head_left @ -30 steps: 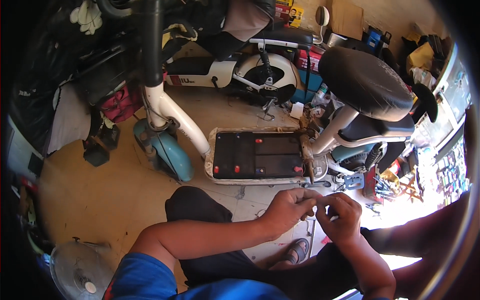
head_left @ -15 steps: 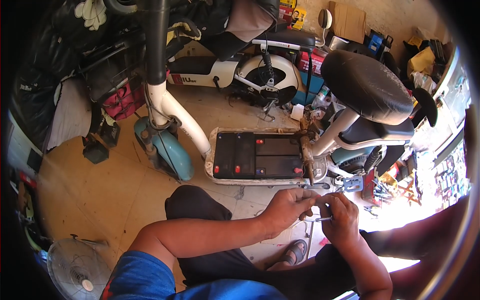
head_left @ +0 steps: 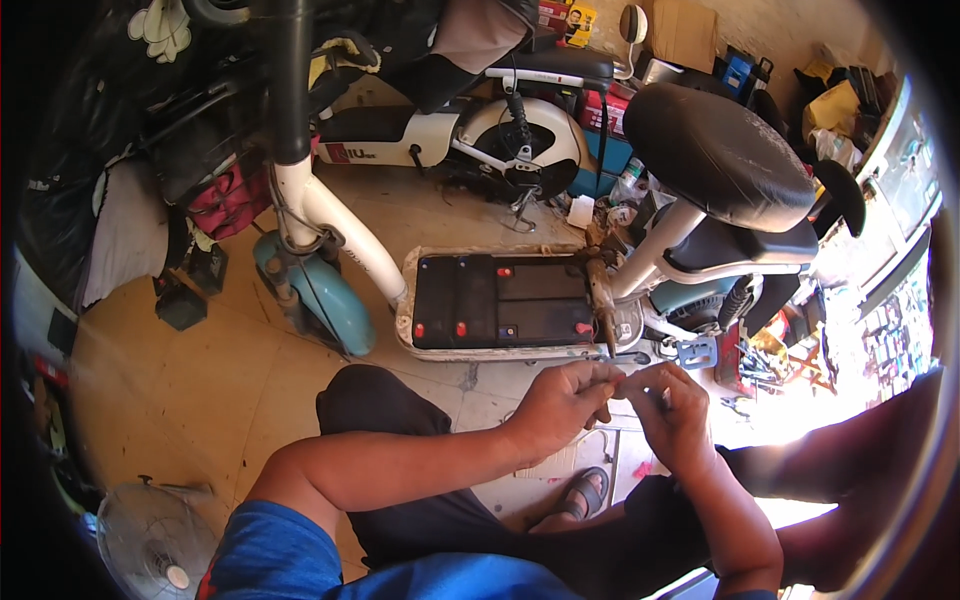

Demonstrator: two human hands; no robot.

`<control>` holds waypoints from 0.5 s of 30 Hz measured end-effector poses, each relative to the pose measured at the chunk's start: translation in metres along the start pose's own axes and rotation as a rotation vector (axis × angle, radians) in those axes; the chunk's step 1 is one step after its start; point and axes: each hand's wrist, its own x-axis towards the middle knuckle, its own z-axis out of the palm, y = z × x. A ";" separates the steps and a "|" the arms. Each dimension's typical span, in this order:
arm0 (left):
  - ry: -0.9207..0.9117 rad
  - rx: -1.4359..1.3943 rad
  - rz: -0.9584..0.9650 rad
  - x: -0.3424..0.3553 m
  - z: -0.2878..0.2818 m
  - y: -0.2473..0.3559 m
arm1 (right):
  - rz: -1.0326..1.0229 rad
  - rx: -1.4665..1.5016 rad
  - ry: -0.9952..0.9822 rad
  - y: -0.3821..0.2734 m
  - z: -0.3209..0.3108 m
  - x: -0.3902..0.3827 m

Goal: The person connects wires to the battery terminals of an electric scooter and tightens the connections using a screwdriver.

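Note:
My left hand (head_left: 560, 412) and my right hand (head_left: 675, 420) meet fingertip to fingertip, pinched round something small that I cannot make out. They are above my knees, just below the open footboard housing (head_left: 410, 344) of a white and teal scooter. Black batteries (head_left: 450, 295) with red terminal caps sit in that housing. A rusty metal shaft (head_left: 606, 300) lies across its right end, near my fingers. The scooter's white front tube (head_left: 352, 245) rises at the left, and its black saddle (head_left: 720, 150) is at the upper right.
A white scooter (head_left: 435, 138) stands behind, beside stacked boxes (head_left: 605, 120). A pink bag (head_left: 225, 200) is at the left, a fan (head_left: 150, 545) at the lower left. Scattered tools (head_left: 760, 365) lie by the bright doorway. My sandalled foot (head_left: 585, 492) rests on the tiled floor.
My right hand's fingers have shifted over the small item; a thin shiny piece seen by them half a second ago is no longer distinguishable. The whole view has shifted slightly.

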 end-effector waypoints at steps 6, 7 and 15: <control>0.012 0.061 0.001 -0.003 0.005 0.003 | 0.131 0.132 0.059 0.010 0.008 -0.007; 0.006 0.062 -0.005 -0.002 0.005 0.003 | 0.273 0.172 0.063 0.008 0.010 -0.005; 0.022 -0.087 -0.165 0.007 -0.003 -0.011 | 0.599 0.257 -0.093 0.024 0.002 0.000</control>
